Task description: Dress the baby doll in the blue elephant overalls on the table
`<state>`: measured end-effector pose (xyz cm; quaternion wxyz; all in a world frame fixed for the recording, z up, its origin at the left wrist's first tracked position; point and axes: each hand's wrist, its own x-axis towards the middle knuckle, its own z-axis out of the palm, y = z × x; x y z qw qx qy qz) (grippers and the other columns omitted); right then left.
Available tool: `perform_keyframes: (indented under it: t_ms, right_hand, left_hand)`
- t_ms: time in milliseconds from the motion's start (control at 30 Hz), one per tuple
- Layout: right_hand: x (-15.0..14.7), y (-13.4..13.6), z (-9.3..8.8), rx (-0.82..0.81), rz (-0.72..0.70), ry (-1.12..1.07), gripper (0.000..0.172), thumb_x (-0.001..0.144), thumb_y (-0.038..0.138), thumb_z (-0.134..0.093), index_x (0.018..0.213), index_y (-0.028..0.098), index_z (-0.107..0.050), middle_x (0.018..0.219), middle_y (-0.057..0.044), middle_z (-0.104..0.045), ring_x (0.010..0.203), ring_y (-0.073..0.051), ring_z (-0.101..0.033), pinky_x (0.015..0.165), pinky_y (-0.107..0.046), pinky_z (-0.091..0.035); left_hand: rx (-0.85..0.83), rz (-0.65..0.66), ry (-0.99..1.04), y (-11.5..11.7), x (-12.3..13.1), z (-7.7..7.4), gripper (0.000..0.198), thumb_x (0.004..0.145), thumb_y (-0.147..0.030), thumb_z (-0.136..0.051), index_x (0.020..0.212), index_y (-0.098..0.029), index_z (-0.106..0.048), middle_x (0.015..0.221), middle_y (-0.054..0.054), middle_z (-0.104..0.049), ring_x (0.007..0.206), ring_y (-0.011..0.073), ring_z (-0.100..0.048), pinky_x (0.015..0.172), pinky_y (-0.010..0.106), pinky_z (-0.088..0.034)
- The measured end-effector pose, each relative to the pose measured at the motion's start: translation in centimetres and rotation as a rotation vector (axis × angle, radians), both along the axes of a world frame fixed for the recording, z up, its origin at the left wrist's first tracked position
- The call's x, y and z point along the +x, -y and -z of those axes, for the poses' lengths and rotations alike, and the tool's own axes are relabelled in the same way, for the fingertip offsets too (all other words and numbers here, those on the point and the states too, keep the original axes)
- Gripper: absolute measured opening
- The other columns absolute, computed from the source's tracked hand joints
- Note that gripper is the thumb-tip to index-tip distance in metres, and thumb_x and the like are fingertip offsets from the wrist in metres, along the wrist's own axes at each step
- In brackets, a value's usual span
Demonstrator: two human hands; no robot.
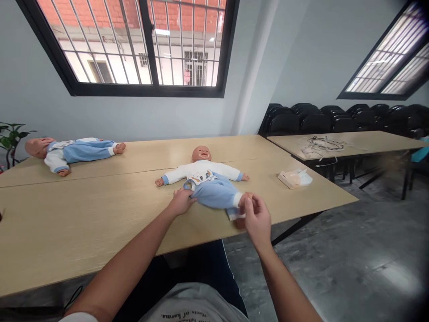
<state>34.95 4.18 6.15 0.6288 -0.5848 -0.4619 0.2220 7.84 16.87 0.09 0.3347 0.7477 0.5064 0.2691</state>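
A baby doll (201, 153) lies on its back on the wooden table (134, 214), arms spread, in a white top with blue cuffs and light blue trousers (219, 192). Its legs point toward the right front edge. My left hand (182, 201) is closed on the trousers at the doll's waist, near the left side. With my right hand (257, 217) I grip one of the doll's feet, fingers pinched round it. The other leg hangs lower, at the table's edge, partly behind my right hand.
A second doll (89, 151) lies at the back left near a plant (12, 142). An opened tissue pack (295, 178) sits on the right. Cables (323, 144) lie on another table, before stacked black chairs (284, 120).
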Motion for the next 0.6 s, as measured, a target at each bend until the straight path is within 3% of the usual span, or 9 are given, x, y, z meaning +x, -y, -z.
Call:
perform_keyframes:
  t_ms: [167, 300, 433, 533, 600]
  right_hand:
    - [3.5, 2.2, -0.6, -0.006, 0.146, 0.011, 0.062, 0.083, 0.067, -0.072, 0.113, 0.013, -0.073, 0.089, -0.013, -0.079, 0.052, -0.018, -0.067, 0.052, -0.031, -0.058]
    - [4.4, 4.1, 0.4, 0.014, 0.182, 0.058, 0.057, 0.082, 0.063, -0.074, 0.110, 0.013, -0.074, 0.091, -0.014, -0.081, 0.057, -0.021, -0.073, 0.055, -0.031, -0.062]
    - [2.4, 5.8, 1.8, 0.088, 0.050, 0.145, 0.042, 0.086, 0.052, -0.074, 0.108, 0.016, -0.073, 0.102, -0.015, -0.082, 0.075, -0.024, -0.079, 0.064, -0.031, -0.066]
    - [0.0, 6.9, 2.7, 0.125, -0.099, 0.233, 0.032, 0.090, 0.041, -0.074, 0.112, 0.019, -0.068, 0.114, -0.015, -0.081, 0.078, -0.022, -0.079, 0.061, -0.028, -0.065]
    - [-1.4, 7.6, 3.3, 0.178, -0.151, 0.316, 0.030, 0.090, 0.036, -0.074, 0.114, 0.021, -0.066, 0.121, -0.015, -0.079, 0.091, -0.024, -0.080, 0.064, -0.028, -0.066]
  left_hand:
    - [0.072, -0.221, -0.158, -2.0, 0.3, -0.3, 0.022, 0.095, -0.037, -0.066, 0.095, -0.018, -0.077, 0.106, 0.013, -0.076, 0.124, 0.0345, -0.061, 0.112, 0.052, -0.037]
    - [0.081, -0.345, -0.144, -2.7, 1.0, -0.6, 0.024, 0.096, -0.037, -0.066, 0.103, -0.017, -0.076, 0.117, 0.013, -0.075, 0.127, 0.0310, -0.060, 0.114, 0.050, -0.037]
    - [0.054, -0.447, -0.031, -2.6, 1.6, -0.6, 0.015, 0.089, -0.032, -0.072, 0.097, -0.020, -0.075, 0.116, 0.016, -0.076, 0.125, 0.0338, -0.063, 0.109, 0.043, -0.041]
    - [-0.021, -0.500, 0.119, -2.3, 1.8, -0.7, 0.024, 0.086, -0.033, -0.075, 0.104, -0.018, -0.072, 0.107, 0.015, -0.078, 0.118, 0.0343, -0.067, 0.104, 0.043, -0.045]
    - [-0.099, -0.500, 0.259, -2.0, 2.1, -0.9, 0.033, 0.088, -0.037, -0.074, 0.113, -0.017, -0.068, 0.099, 0.014, -0.079, 0.109, 0.0322, -0.071, 0.099, 0.041, -0.049]
